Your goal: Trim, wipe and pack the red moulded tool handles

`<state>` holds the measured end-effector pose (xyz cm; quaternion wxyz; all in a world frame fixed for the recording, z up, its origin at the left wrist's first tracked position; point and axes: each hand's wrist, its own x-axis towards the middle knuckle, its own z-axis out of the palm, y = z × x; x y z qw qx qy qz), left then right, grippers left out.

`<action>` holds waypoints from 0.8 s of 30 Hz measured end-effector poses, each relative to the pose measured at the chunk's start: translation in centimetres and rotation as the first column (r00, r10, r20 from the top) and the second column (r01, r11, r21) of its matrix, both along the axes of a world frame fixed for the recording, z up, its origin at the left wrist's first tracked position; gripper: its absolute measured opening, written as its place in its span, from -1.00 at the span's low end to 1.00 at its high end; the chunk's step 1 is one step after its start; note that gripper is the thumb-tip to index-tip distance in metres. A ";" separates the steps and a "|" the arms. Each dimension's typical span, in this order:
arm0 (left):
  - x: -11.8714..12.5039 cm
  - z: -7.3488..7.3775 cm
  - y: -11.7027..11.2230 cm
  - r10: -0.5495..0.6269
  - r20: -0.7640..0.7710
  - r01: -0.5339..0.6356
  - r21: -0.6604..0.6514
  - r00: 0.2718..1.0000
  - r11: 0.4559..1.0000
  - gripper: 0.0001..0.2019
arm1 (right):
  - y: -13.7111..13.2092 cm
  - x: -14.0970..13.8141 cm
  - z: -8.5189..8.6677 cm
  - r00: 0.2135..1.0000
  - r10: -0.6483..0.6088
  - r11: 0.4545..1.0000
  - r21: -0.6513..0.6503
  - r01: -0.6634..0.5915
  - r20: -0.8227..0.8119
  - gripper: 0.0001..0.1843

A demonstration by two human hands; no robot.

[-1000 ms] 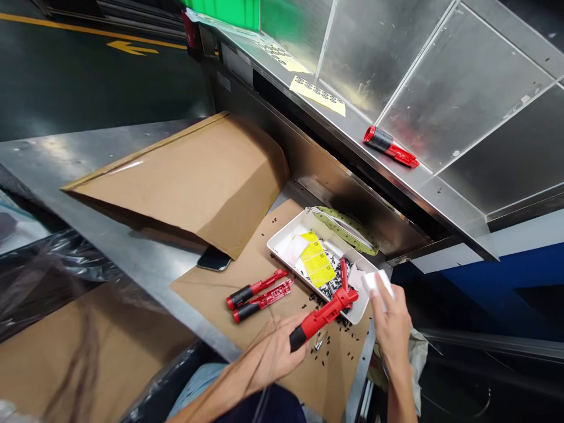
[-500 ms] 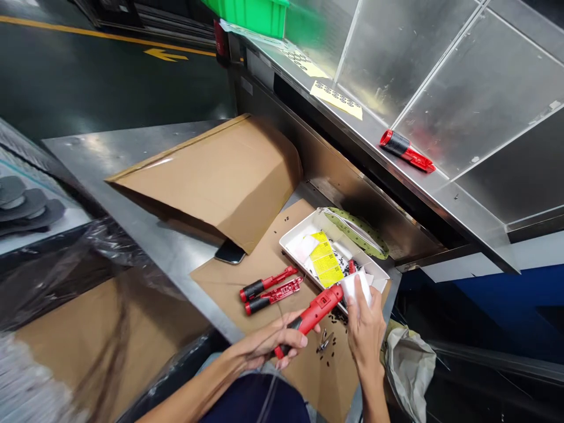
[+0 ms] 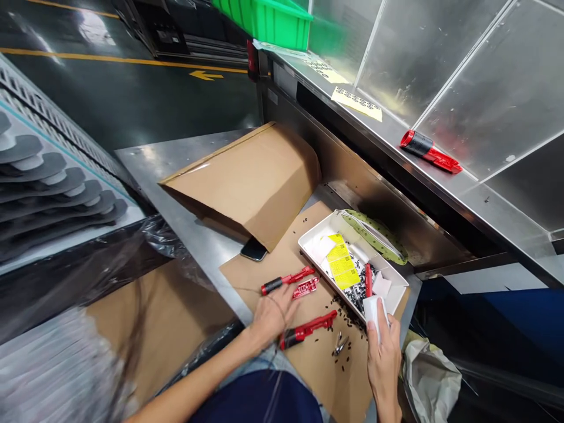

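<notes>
My left hand [image 3: 273, 314] lies low on the brown cardboard sheet [image 3: 259, 271], fingers bent over the black grip end of a red tool half; whether it grips it I cannot tell. Just right of it a longer red-and-black tool [image 3: 308, 329] lies on the cardboard, free of my hand. Another red tool piece [image 3: 286, 279] lies just above my fingers. My right hand [image 3: 384, 358] is closed round a small white piece [image 3: 375, 309] at the near corner of the white tray [image 3: 328, 224]. The tray holds yellow labels [image 3: 341, 264], small black screws and a red part.
Black screws and a small metal tool [image 3: 341, 345] are scattered on the cardboard. A folded cardboard box [image 3: 251, 182] covers a phone [image 3: 254, 250]. A red tool [image 3: 429, 151] and label sheets lie on the steel shelf; a green bin [image 3: 273, 20] at its far end. A grey bag [image 3: 429, 376] hangs at right.
My left hand has put the long red tool down on the cardboard and moved left onto the pair of red pieces. My right hand dropped back from the tool with the white piece.
</notes>
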<state>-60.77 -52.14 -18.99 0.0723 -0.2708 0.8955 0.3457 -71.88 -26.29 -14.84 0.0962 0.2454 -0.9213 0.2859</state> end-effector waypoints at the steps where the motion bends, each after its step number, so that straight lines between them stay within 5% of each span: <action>1: -0.4 -0.4 -1.2 0.047 -0.016 -0.047 -0.018 0.999 0.999 -0.57 | -0.1 0.0 -0.1 1.000 0.002 1.000 -0.013 -0.002 0.002 -0.44; 8: -1.7 -2.6 -6.3 0.204 -0.136 -0.192 0.097 0.969 0.977 -0.78 | -1.1 -0.3 -0.4 0.996 0.076 0.992 -0.108 -0.070 0.052 -0.41; 14: 1.0 1.5 -4.5 0.397 -0.202 -0.279 0.439 0.895 0.854 -0.43 | -1.7 1.4 0.7 0.983 0.165 0.970 -0.195 -0.148 0.074 -0.41; 16: 1.4 3.7 -2.4 0.445 -0.123 -0.263 0.658 0.887 0.706 -0.37 | -3.1 2.2 1.6 0.976 0.208 0.962 -0.197 -0.191 0.068 -0.41; 18: 1.3 5.7 0.0 0.433 0.105 -0.236 0.936 0.895 0.262 -0.42 | -4.8 2.4 2.9 0.969 0.244 0.954 -0.188 -0.234 0.034 -0.42; 20: 1.0 7.5 2.1 0.297 0.230 -0.214 0.973 0.927 -0.087 -0.41 | -6.3 1.6 4.6 0.971 0.239 0.959 -0.155 -0.239 -0.016 -0.45; 22: 0.7 8.8 3.6 0.163 0.216 -0.186 0.965 0.963 -0.184 -0.36 | -7.1 0.4 6.3 0.979 0.193 0.975 -0.101 -0.200 -0.070 -0.48; 24: 0.5 9.6 4.6 0.078 0.179 -0.165 0.973 0.981 -0.160 -0.32 | -7.0 -0.2 7.6 0.981 0.146 0.986 -0.055 -0.154 -0.125 -0.50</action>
